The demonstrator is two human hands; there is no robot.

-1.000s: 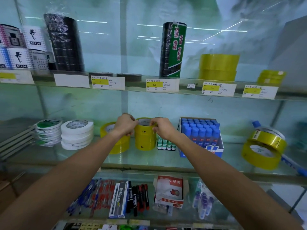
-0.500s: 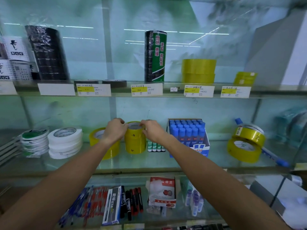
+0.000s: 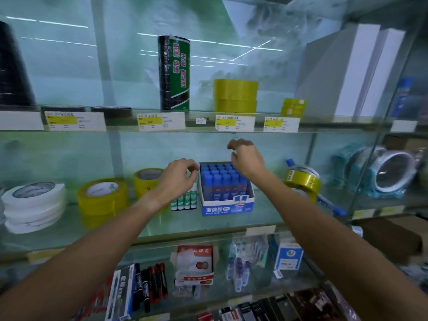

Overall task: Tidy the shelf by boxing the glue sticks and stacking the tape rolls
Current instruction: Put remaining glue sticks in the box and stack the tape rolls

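On the middle glass shelf stands a blue box [image 3: 225, 206] full of blue-capped glue sticks. Left of it stand several small green-and-white glue sticks [image 3: 185, 200]. A narrow yellow tape stack [image 3: 147, 181] and a wider yellow tape roll stack [image 3: 102, 196] stand further left, with white tape rolls [image 3: 34, 205] at the far left. More yellow tape rolls [image 3: 303, 180] lie tilted to the right of the box. My left hand [image 3: 177, 179] hovers with loosely curled fingers in front of the narrow yellow stack, holding nothing. My right hand [image 3: 247, 158] hangs over the box's back right, empty.
The upper shelf carries a tall green-black tape pack [image 3: 174, 72], yellow tape rolls [image 3: 235, 95] and price labels. The lower shelf holds markers [image 3: 150, 286], an ink pad box [image 3: 194, 265] and small glue bottles [image 3: 238, 272]. Tape dispensers [image 3: 379, 172] stand far right.
Both hands have let go of the narrow yellow tape stack. The right hand has moved right and up over the glue box; the left has shifted right. The view has turned right.
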